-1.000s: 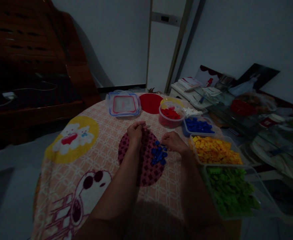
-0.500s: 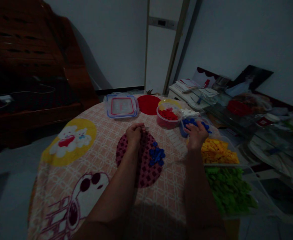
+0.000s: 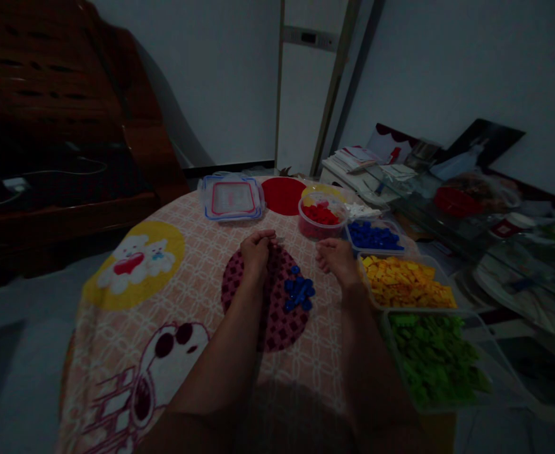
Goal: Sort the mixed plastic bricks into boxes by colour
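A round dark red patterned mat (image 3: 277, 321) lies at the middle of the table. On it sits a small cluster of blue pieces (image 3: 299, 291). My left hand (image 3: 257, 249) rests at the mat's far edge, fingers curled shut; what they hold is hidden. My right hand (image 3: 337, 257) hovers just right of the blue cluster, fingers curled, beside the tub of blue pieces (image 3: 374, 237). In this dim light I cannot make out anything in it.
Along the right stand tubs of red pieces (image 3: 321, 217), yellow pieces (image 3: 405, 282) and green pieces (image 3: 436, 356). A clear lid (image 3: 231, 198) and a red lid (image 3: 284, 194) lie at the far edge. The cartoon-print tablecloth (image 3: 135, 265) covers the table. Cluttered shelves stand to the right.
My right hand went from the blue cluster out to the blue tub, then came back toward the mat. My left hand has stayed put.
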A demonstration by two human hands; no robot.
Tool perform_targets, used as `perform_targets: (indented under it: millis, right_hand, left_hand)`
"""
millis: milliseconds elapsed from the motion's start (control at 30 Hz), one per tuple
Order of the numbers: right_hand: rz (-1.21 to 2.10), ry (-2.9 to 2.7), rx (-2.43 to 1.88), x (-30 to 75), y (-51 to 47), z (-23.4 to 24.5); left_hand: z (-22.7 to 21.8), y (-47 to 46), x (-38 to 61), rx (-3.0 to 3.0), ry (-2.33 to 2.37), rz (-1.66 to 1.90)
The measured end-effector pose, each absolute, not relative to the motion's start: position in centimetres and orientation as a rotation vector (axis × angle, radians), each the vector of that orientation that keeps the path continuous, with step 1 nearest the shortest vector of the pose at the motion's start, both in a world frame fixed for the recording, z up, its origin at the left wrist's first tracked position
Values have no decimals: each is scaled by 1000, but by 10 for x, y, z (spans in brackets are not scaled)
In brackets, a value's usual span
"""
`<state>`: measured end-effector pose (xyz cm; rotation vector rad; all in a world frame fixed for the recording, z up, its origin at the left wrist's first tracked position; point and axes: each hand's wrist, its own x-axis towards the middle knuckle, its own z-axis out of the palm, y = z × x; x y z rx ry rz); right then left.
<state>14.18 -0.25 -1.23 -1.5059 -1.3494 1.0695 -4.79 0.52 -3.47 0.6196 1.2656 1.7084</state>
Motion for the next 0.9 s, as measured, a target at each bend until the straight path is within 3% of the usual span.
perform_targets:
  millis: [167,333,900]
  right_hand:
    - [1209,-1769,-1548,123,-13,-12]
    - [721,-2235,-1531,110,-12,-21]
    - [692,-2316,-1550,114,-14,-18]
  left_hand:
    - [-37,6,-49,617,1256,1706]
    - [-39,7,-49,641,1261,1714]
    - [-39,7,-49,635,1245,1728]
